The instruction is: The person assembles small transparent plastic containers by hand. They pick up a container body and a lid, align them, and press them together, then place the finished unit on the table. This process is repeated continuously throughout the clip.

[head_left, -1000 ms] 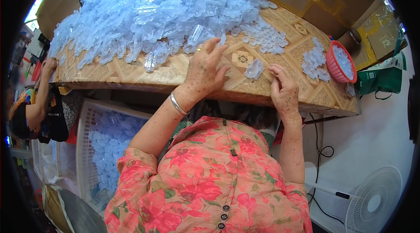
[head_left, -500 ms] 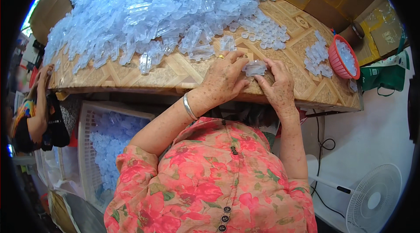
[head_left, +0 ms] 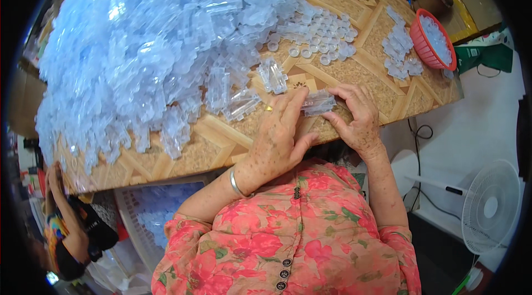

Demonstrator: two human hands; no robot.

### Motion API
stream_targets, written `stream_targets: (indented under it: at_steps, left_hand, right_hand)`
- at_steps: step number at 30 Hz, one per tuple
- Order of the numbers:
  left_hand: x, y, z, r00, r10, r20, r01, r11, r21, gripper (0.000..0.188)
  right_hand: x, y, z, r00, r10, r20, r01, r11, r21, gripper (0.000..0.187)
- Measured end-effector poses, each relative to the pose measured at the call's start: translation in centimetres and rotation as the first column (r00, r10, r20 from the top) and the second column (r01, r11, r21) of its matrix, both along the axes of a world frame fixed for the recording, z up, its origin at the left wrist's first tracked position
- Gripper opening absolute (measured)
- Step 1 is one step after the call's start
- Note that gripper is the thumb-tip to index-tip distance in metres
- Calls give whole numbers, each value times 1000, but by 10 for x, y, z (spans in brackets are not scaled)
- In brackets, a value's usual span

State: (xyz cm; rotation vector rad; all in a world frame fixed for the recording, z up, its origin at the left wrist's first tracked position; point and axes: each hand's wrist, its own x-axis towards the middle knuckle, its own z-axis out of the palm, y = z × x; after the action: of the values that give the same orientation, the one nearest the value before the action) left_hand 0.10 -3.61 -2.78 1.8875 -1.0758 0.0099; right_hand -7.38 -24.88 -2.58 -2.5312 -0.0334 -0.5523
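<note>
A clear, ribbed plastic piece (head_left: 320, 103) lies between my two hands, just above the table near its front edge. My right hand (head_left: 359, 120) pinches its right end between thumb and bent fingers. The fingers of my left hand (head_left: 280, 134) curl over its left end, with the left thumb apart from it; the fingertips are partly hidden. Just beyond my left fingers rests another clear plastic piece (head_left: 272, 75). A large heap of similar bluish clear pieces (head_left: 160, 45) covers the left and far part of the table.
Small clear round caps (head_left: 326, 40) lie spread beyond my hands. Farther right, flat clear parts (head_left: 399, 45) lie beside a red plastic basket (head_left: 428, 45) of clear pieces. A white fan (head_left: 491, 206) stands at right. Under the table sits a white crate (head_left: 130, 223). Another person's arm (head_left: 69, 214) shows at left.
The view has turned, so the table and heap appear tilted and larger. My hands stay at the same plastic piece, with the left hand flatter over its end.
</note>
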Motion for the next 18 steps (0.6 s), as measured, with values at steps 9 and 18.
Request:
stream_targets:
  at_steps: [9, 18]
  left_hand:
    - [0, -2, 11, 997, -60, -40, 62, 995, 73, 88]
    - [-9, -11, 7, 975, 138, 171, -167, 972, 167, 79]
  right_hand:
    - [-1, -1, 1, 1000, -23, 3, 23, 998, -58, 48]
    - [-9, -20, 6, 999, -19, 51, 21, 999, -47, 53]
